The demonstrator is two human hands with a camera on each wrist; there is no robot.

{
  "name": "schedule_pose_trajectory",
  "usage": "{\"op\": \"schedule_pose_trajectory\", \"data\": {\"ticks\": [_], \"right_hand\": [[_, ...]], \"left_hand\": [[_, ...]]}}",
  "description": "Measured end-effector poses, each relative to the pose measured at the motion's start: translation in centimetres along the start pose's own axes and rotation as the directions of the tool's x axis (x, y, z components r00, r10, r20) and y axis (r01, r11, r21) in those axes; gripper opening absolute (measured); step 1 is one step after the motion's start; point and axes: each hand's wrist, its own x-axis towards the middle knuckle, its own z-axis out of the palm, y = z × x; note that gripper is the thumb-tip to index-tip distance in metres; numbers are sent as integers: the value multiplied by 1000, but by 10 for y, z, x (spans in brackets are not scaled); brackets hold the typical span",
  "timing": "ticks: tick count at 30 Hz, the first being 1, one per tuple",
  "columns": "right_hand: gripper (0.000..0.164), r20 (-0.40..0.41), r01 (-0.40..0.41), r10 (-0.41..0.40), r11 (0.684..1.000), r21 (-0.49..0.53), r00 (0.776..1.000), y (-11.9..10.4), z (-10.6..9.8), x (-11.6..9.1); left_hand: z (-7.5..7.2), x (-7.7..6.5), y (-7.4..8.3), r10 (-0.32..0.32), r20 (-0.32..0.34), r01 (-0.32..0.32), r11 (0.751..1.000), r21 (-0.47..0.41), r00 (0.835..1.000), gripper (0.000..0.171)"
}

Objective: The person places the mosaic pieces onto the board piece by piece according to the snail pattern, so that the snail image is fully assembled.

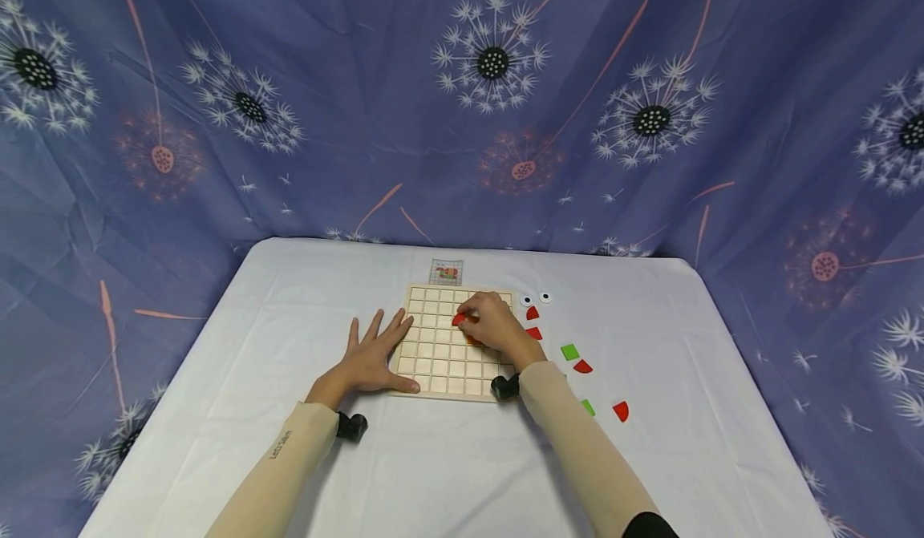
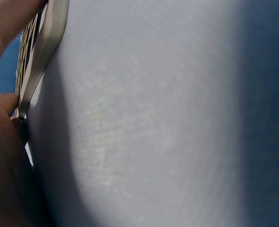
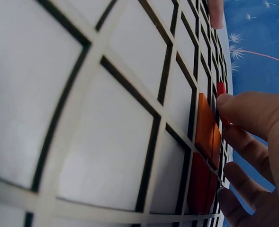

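Observation:
A wooden grid board (image 1: 433, 366) with square cells lies on the white table. My left hand (image 1: 370, 360) is spread out, its fingertips and thumb resting at the board's left edge. Over the board's upper middle, my right hand (image 1: 494, 325) pinches a red quarter-round piece (image 1: 458, 320) between thumb and fingers. In the right wrist view, orange pieces (image 3: 204, 127) and red pieces (image 3: 198, 184) sit in cells beside that hand. The left wrist view shows mostly tablecloth, with the board's edge (image 2: 51, 35) near the fingers.
A small picture card (image 1: 447, 272) lies behind the board. Right of it are white-and-black eye pieces (image 1: 545, 297), green squares (image 1: 569, 352) and several red quarter-round pieces (image 1: 622, 411). A patterned blue curtain (image 1: 404, 105) hangs behind the table.

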Motion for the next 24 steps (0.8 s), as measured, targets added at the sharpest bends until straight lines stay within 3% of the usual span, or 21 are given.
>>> {"op": "schedule_pose_trajectory", "data": {"ticks": [24], "right_hand": [[22, 11, 2, -2, 1000, 1, 1000, 2, 2, -5]], "left_hand": [[1, -1, 0, 12, -12, -13, 1000, -5, 1000, 129]]}}
